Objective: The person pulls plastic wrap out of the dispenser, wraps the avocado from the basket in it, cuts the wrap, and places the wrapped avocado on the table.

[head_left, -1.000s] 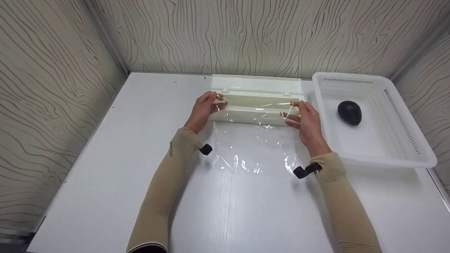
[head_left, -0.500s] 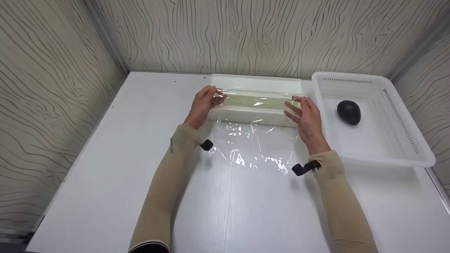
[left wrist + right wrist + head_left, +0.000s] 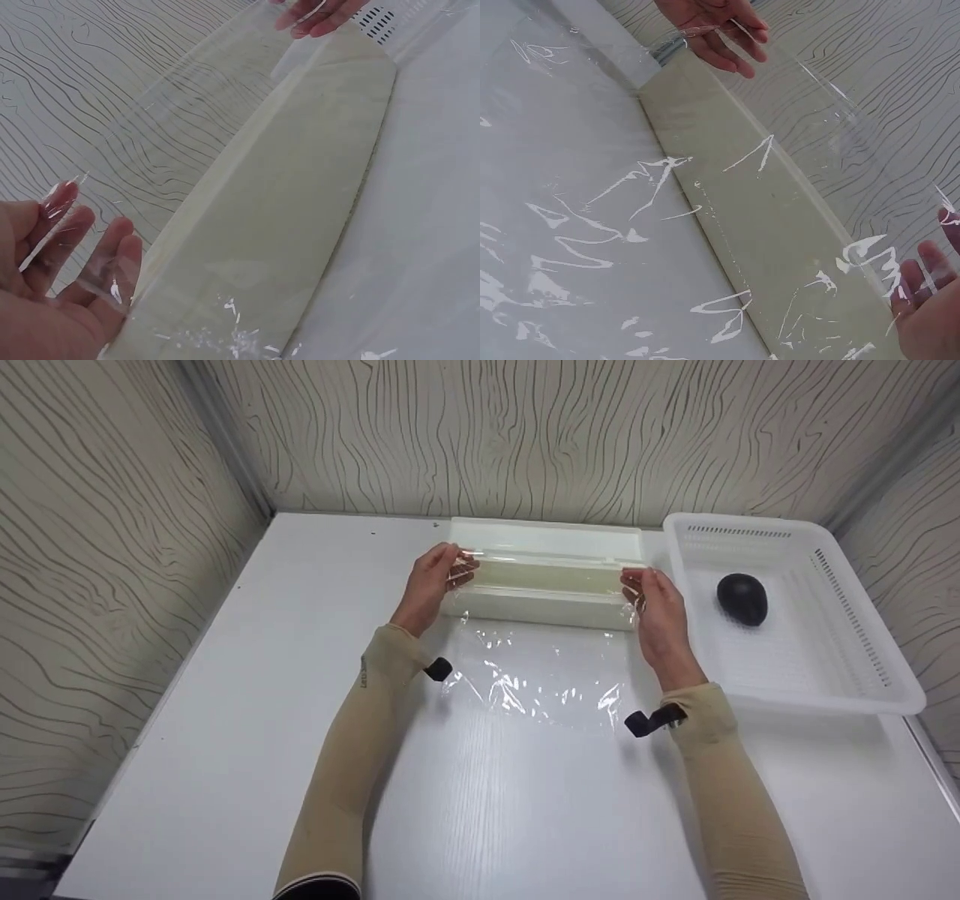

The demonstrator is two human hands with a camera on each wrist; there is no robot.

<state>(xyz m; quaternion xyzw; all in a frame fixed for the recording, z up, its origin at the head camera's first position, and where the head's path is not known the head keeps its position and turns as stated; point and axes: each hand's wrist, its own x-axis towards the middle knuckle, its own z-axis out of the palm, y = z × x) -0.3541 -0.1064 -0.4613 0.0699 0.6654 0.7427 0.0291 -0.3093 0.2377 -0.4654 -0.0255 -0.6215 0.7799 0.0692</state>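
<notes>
A sheet of clear plastic film [image 3: 540, 675] stretches between my two hands, its near part falling toward the table in bright creases. My left hand [image 3: 431, 585] pinches the film's far left corner between thumb and forefinger. At the far right corner my right hand [image 3: 663, 619] pinches it too, the other fingers behind the film. Under the sheet lies a long white box [image 3: 540, 611], its lid [image 3: 547, 538] flipped back against the wall side. A pale yellow-green band [image 3: 547, 577] shows through the film along the box's top. In the left wrist view the box front [image 3: 277, 187] runs between both hands.
To the right stands a white plastic basket [image 3: 825, 706] with slotted walls. It holds a black egg-shaped object [image 3: 742, 600]. A wood-patterned wall [image 3: 525, 442] rises right behind the box. The white table [image 3: 480, 810] extends in front of the film.
Both hands have moved slightly away from the body with the film, more of the box showing beneath it. The right hand's spread fingers have drawn in behind the film.
</notes>
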